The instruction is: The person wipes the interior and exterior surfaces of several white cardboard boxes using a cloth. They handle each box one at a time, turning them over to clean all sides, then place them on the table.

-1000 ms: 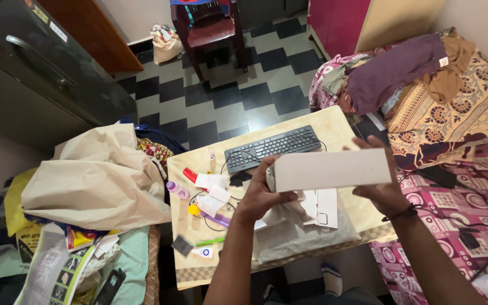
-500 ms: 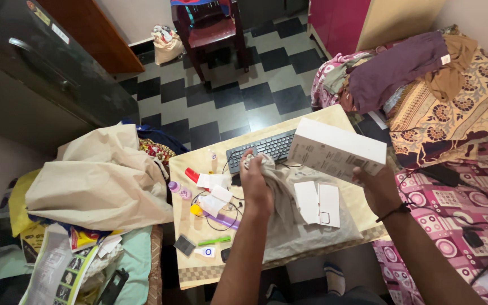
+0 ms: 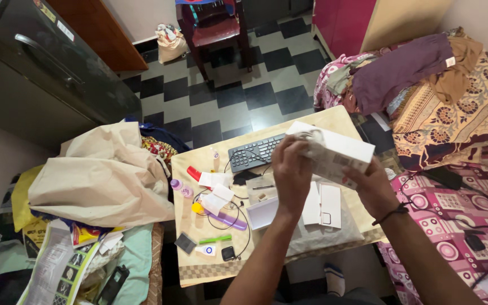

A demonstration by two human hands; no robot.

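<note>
White cardboard box (image 3: pixel 334 151) held in both hands above the cluttered desk (image 3: pixel 334 121), a pale cloth pressed against its near end.

Right hand (image 3: pixel 375 189) has its grip closed on the box's lower edge at about 4 o'clock from the box's middle, fingers wrapped under it; left hand (image 3: pixel 291 172) is closed on a bunched cloth (image 3: pixel 310 137) and pushes it onto the box's end at 9 o'clock. The box hangs tilted over the black keyboard (image 3: pixel 254 151) and the white booklets (image 3: pixel 324 204) lying on grey fabric. Held by one edge only, it could, I judge, twist loose under the cloth's push and drop onto the keyboard or the open tray (image 3: pixel 262 213) below; the dangling cloth could also snag the cables (image 3: pixel 238 217).
</note>
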